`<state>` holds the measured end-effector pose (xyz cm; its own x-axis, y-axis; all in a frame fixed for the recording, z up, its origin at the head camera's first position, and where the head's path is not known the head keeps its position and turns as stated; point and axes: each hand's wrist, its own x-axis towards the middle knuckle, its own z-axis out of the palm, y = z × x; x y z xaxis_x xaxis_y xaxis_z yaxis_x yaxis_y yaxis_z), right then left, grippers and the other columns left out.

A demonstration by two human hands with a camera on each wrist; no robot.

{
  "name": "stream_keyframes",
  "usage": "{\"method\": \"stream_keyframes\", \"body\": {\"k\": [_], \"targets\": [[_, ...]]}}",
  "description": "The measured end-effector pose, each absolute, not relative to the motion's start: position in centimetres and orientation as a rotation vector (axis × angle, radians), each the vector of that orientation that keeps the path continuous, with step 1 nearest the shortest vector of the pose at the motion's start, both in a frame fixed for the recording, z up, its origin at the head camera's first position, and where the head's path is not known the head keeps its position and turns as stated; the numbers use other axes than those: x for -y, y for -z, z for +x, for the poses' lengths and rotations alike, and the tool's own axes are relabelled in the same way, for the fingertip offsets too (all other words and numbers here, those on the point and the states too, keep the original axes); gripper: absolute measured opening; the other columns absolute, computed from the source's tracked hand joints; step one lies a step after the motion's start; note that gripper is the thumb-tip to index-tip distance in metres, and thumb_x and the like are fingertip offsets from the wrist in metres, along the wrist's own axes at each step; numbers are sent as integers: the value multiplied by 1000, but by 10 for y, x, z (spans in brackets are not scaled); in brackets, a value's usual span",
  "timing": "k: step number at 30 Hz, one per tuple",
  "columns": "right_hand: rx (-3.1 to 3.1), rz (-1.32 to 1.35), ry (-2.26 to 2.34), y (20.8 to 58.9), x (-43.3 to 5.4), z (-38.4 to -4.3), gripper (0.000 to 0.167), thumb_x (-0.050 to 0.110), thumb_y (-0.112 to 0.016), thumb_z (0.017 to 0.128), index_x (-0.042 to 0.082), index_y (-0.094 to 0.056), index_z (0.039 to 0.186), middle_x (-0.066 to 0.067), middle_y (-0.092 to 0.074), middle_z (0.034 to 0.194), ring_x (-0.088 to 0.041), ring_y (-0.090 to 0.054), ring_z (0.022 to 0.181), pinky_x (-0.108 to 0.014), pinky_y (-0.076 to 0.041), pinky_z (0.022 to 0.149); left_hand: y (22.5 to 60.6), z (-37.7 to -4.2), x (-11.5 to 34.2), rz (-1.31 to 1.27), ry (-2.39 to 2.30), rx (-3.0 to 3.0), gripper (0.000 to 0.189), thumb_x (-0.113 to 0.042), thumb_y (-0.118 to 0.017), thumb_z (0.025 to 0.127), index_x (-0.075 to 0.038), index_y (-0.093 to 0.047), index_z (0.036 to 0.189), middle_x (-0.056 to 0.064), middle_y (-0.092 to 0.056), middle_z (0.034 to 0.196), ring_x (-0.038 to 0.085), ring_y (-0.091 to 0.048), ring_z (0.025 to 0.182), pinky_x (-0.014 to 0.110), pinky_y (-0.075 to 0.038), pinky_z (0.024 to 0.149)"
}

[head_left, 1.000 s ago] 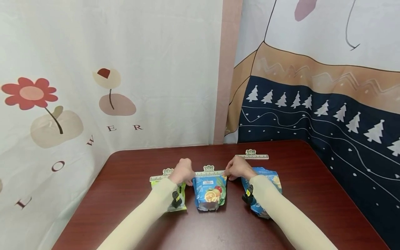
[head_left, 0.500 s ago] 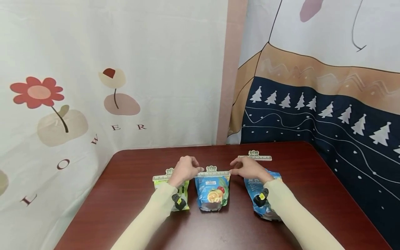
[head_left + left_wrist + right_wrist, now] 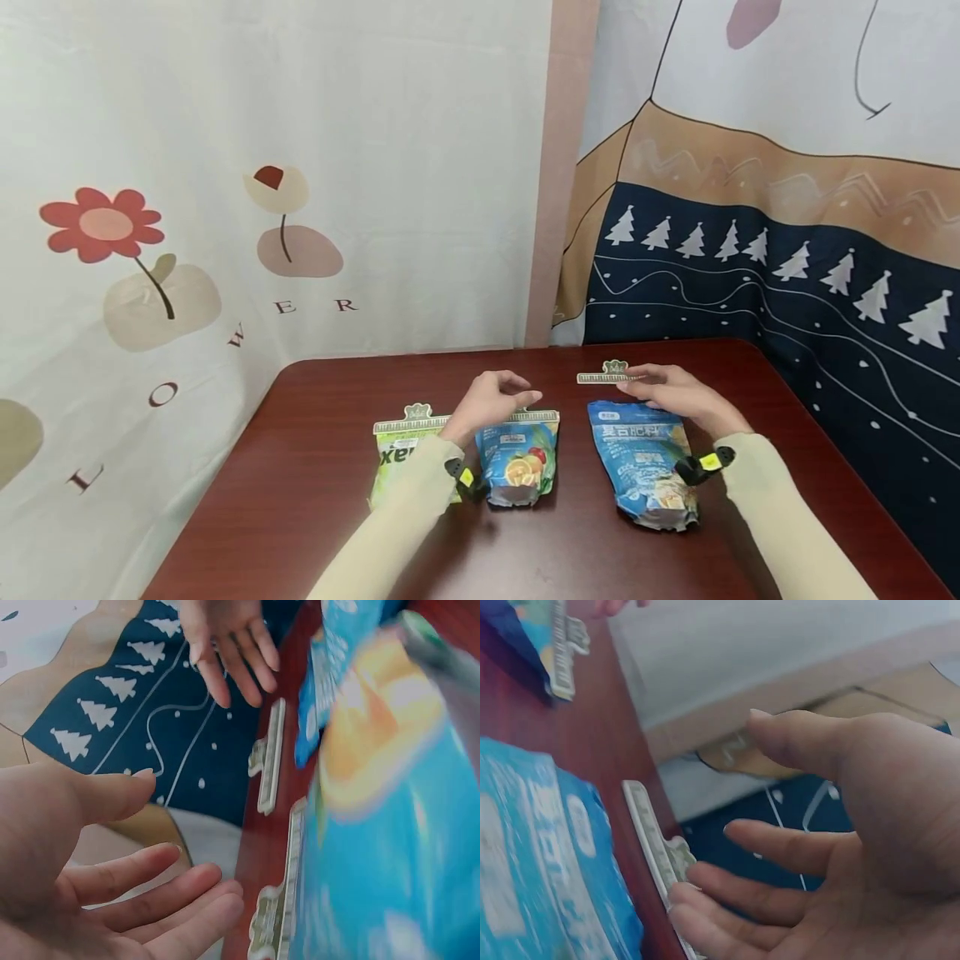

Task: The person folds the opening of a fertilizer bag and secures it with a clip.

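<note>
My left hand [image 3: 492, 403] hovers over the top of the middle blue bag [image 3: 517, 462], which has fruit printed on it. A ruler-patterned sealing clip [image 3: 285, 900] sits along that bag's top edge. In the left wrist view the left hand's fingers are spread and hold nothing. My right hand [image 3: 678, 392] is above the right blue bag [image 3: 637, 458], near a loose sealing clip [image 3: 600, 378] lying behind it. No clip shows on the right bag's top edge. The right wrist view shows the right hand's fingers apart, with the loose clip [image 3: 654, 847] beyond the fingertips.
A green bag [image 3: 393, 467] with its own sealing clip [image 3: 408, 423] lies at the left, partly behind the left sleeve. All of it is on a dark red table [image 3: 300, 467]. Printed curtains [image 3: 405, 183] hang behind the table's far edge.
Both hands have let go of the middle bag's clip. The right hand has moved right to the loose clip, uncovering the right bag. The left hand has risen and shifted slightly right.
</note>
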<state>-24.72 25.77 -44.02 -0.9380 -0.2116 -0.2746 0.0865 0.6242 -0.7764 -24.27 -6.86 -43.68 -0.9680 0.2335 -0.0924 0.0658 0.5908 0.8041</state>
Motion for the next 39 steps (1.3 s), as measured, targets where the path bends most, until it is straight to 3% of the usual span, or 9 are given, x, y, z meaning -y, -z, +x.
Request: {"method": "stream_keyframes", "body": {"k": [4,11,18,24,27,31,39], "targets": [[-2432,-39,1271,437,-281,-240,89,60,-61,96,-2,-35,155,-30,-43,154,-45,-52,134,-55,-47,111,436,-244,49,228,-1382,-2498,42,-48,-76,90,-15,-73,117,3,-73,110,22,-70,98,38,-59,84],[-2412,115,1225,439,-314,-231,96,63,-56,98,-13,-33,151,-36,-47,148,-46,-57,128,-54,-51,107,446,-249,18,175,-1489,-2259,49,-44,-74,94,-5,-68,123,15,-74,113,28,-74,101,38,-62,87],[-2387,210,1181,448,-326,-231,105,64,-57,97,-22,-25,148,-40,-49,142,-49,-58,124,-53,-55,102,459,-253,-7,96,-1495,-2158,55,-38,-71,97,7,-62,125,20,-74,103,30,-77,96,40,-63,87],[-2385,259,1230,457,-326,-231,92,50,-61,100,-25,-27,141,-37,-57,127,-39,-65,108,-44,-61,90,465,-255,-23,45,-1490,-2117,44,-31,-70,98,9,-61,115,25,-74,95,36,-77,89,43,-64,80],[-2388,272,1250,460,-324,-231,80,45,-62,100,-23,-38,134,-29,-64,115,-28,-69,96,-38,-63,84,466,-253,-30,8,-1476,-2123,37,-26,-69,99,9,-63,107,26,-73,92,37,-77,86,44,-64,78],[-2403,283,1250,463,-321,-233,67,43,-63,101,-19,-55,124,-21,-70,104,-18,-70,84,-35,-64,79,466,-251,-37,-21,-1448,-2154,32,-19,-70,98,8,-58,111,27,-70,90,39,-77,83,46,-64,77],[-2447,300,1216,469,-316,-235,56,29,-71,95,-19,-57,118,-17,-68,97,-21,-67,81,-35,-63,76,468,-247,-46,-115,-1478,-2204,26,-6,-73,93,2,-53,107,22,-65,71,41,-76,80,47,-64,73]]}}
